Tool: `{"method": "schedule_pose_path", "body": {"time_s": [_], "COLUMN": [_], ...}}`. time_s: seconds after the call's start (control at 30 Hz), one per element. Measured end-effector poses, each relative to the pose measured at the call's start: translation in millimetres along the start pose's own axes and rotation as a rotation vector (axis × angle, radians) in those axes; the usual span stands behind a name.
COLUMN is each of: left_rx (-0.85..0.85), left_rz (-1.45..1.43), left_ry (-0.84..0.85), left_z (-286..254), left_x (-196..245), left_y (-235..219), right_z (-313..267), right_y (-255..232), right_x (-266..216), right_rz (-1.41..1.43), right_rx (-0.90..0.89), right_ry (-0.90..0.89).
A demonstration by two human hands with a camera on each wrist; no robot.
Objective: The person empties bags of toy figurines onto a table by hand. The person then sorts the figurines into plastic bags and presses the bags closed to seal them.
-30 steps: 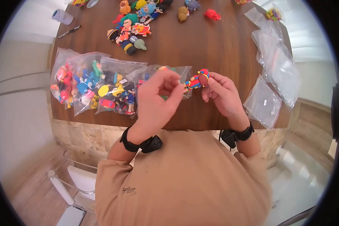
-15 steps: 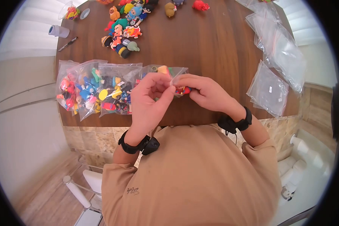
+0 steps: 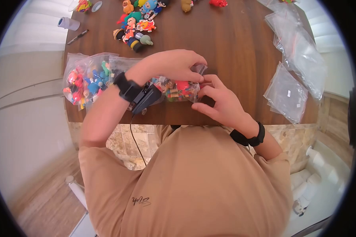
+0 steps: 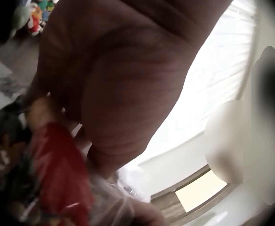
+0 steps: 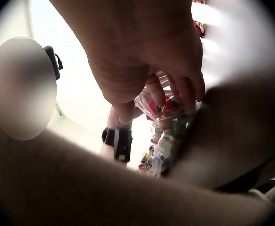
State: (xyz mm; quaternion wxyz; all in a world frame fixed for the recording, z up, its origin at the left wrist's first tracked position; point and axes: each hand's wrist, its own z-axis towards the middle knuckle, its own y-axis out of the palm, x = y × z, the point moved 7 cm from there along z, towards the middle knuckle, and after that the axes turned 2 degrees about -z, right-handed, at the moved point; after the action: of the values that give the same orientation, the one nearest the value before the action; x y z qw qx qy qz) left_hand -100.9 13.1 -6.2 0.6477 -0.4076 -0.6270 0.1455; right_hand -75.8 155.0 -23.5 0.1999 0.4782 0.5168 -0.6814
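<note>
A clear plastic bag [image 3: 178,94] of colourful toys lies near the table's front edge, its mouth facing right. My left hand [image 3: 172,65] reaches across above it and pinches plastic at the mouth's upper corner. From the right, my right hand [image 3: 227,104] holds the mouth's edge with curled fingers, the thumb lower and apart. A red toy [image 3: 182,85] shows inside near the mouth; in the left wrist view the red piece [image 4: 60,174] lies below my left hand [image 4: 114,84]. In the right wrist view, fingers of my right hand [image 5: 147,52] touch the bag [image 5: 168,141].
Filled bags [image 3: 83,85] lie to the left, partly behind my left forearm. Loose toys [image 3: 132,27] are piled at the back, with a pen [image 3: 78,36] and a white cup [image 3: 69,23] at the back left. Flat clear bags [image 3: 287,93] lie on the right.
The small red and blue figure has gone from my right hand to the bag and is not distinct now. My left hand has moved right over the bag; my right hand has shifted to its mouth.
</note>
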Motion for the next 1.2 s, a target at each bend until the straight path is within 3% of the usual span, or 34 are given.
{"method": "schedule_pose_path", "body": {"time_s": [0.07, 0.2, 0.27, 0.3, 0.33, 0.37, 0.4, 0.47, 0.7, 0.77, 0.83, 0.9, 0.93, 1.07, 1.13, 1.2], "left_rx": [-0.365, -0.344, -0.067, -0.065, 0.047, 0.161, 0.166, 0.395, 0.674, 0.673, 0.667, 0.577, 0.578, 0.425, 0.395, 0.254], "left_rz": [-0.121, -0.148, -0.2, -0.196, -0.274, -0.351, -0.342, -0.342, -0.448, -0.346, -0.246, 0.077, 0.074, 0.195, 0.177, 0.254], "left_ry": [-0.219, -0.162, -0.126, -0.122, -0.187, -0.248, -0.236, -0.2, -0.07, -0.027, 0.014, 0.264, 0.266, 0.252, 0.24, 0.242], "left_z": [4.0, 5.7, 4.8, 0.2, -7.6, -15.7, -22.1, -40.4, -71.7, -74.9, -78.9, -82.4, -84.4, -82.8, -80.3, -75.5], "left_x": [-13.8, -12.0, -15.3, -14.3, -16.9, -18.3, -15.5, -9.5, 0.7, 7.8, 12.8, 34.7, 37.6, 41.0, 38.1, 37.9], "left_y": [20.1, 15.3, -4.1, -8.5, -21.1, -34.2, -40.9, -66.5, -64.5, -61.0, -59.9, -58.9, -60.4, -48.8, -47.9, -41.5], "right_z": [-2.5, -6.4, -6.4, -4.7, -2.3, -1.0, 2.7, 9.7, 38.4, 44.9, 49.8, 51.0, 51.7, 51.5, 50.1, 50.6], "right_y": [4.0, -2.3, -13.5, -25.3, -36.6, -48.0, -58.5, -80.3, -103.5, -99.8, -103.1, -106.0, -105.5, -96.9, -97.6, -98.8], "right_x": [2.9, -3.8, -6.6, -5.3, -4.6, -16.7, -21.2, -42.8, -74.0, -72.6, -71.7, -76.5, -74.9, -66.0, -66.8, -68.9], "right_rz": [-0.019, -0.032, -0.021, 0.049, 0.114, -0.062, -0.073, -0.188, -0.264, -0.321, -0.359, -0.368, -0.376, -0.473, -0.547, -0.559], "right_rx": [-0.023, 0.035, 0.06, 0.065, 0.074, 0.138, 0.146, 0.149, -0.066, -0.125, -0.069, -0.134, -0.195, -0.26, -0.225, -0.225], "right_ry": [0.042, -0.035, -0.073, -0.062, -0.052, -0.206, -0.213, -0.328, -0.381, -0.383, -0.397, -0.325, -0.256, -0.287, -0.443, -0.448]}}
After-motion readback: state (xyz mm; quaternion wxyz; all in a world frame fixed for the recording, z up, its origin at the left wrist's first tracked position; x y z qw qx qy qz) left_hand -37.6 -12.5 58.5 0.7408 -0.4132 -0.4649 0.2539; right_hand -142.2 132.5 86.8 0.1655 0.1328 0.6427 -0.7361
